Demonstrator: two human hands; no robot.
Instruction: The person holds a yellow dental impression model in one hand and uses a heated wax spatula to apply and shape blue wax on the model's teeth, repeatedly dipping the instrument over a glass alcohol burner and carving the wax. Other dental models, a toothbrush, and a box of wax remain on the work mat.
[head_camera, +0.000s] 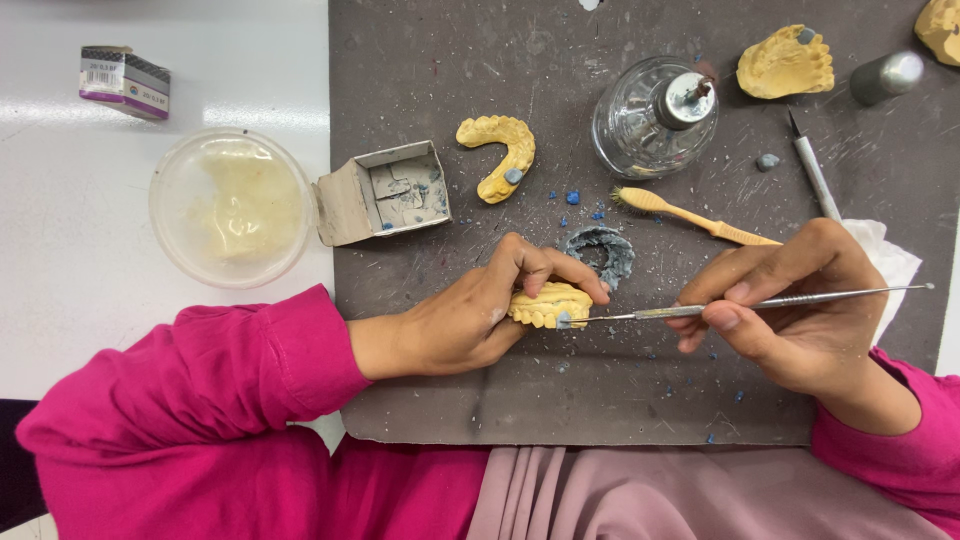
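My left hand (480, 315) grips a yellow plaster dental cast (548, 303) against the dark grey mat (440, 60). My right hand (790, 305) holds a thin metal carving tool (650, 313) like a pen. The tool's tip touches a small blue-grey wax spot on the cast's right end. A ring of blue-grey wax (600, 252) lies just behind the cast. Both arms wear bright pink sleeves.
On the mat sit a second yellow arch cast (500, 155), a glass spirit lamp (655, 115), a yellow-handled brush (690, 213), a metal knife (812, 170), another cast (787, 62) and an open cardboard box (385, 192). A clear lidded tub (230, 205) and a small box (125, 80) stand on the white table.
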